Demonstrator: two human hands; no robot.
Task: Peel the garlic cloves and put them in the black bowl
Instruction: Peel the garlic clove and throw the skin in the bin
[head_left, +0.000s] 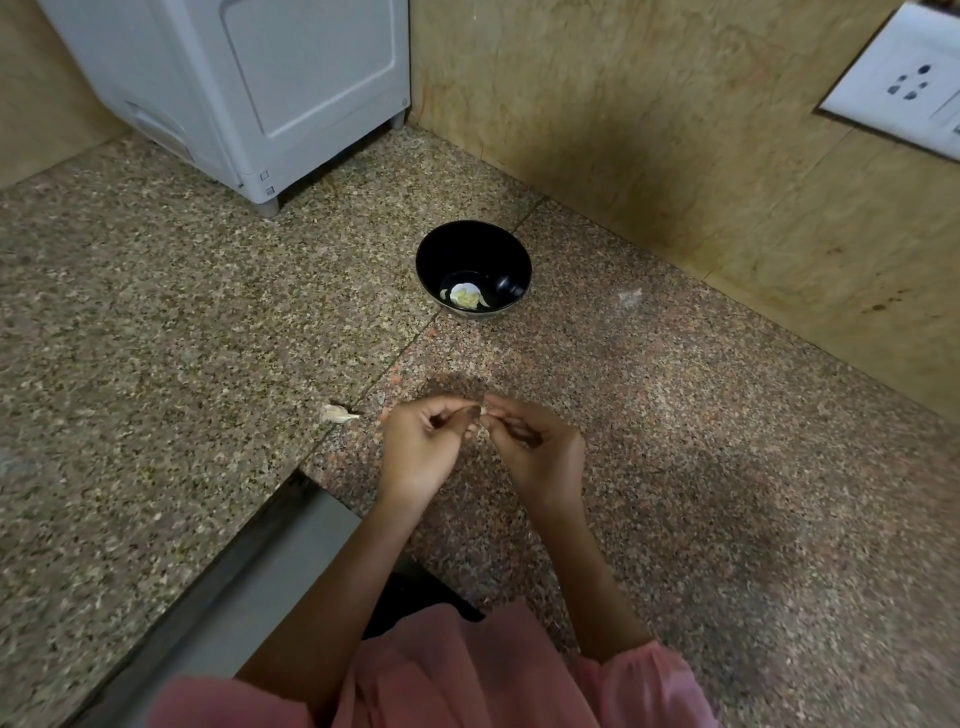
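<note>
My left hand (421, 447) and my right hand (535, 447) meet over the granite counter, fingers curled, both pinching a small garlic clove (482, 413) between their fingertips. Most of the clove is hidden by the fingers. Further back stands the black bowl (470, 244), with a few pale peeled cloves (465, 297) at its bottom. An unpeeled garlic clove (337, 414) lies on the counter just left of my left hand.
A white appliance (249, 93) stands at the back left. A tiled wall with a white socket plate (904, 83) runs along the right. A scrap of garlic skin (629, 297) lies right of the bowl. The counter's cut-out edge (280, 519) opens at lower left.
</note>
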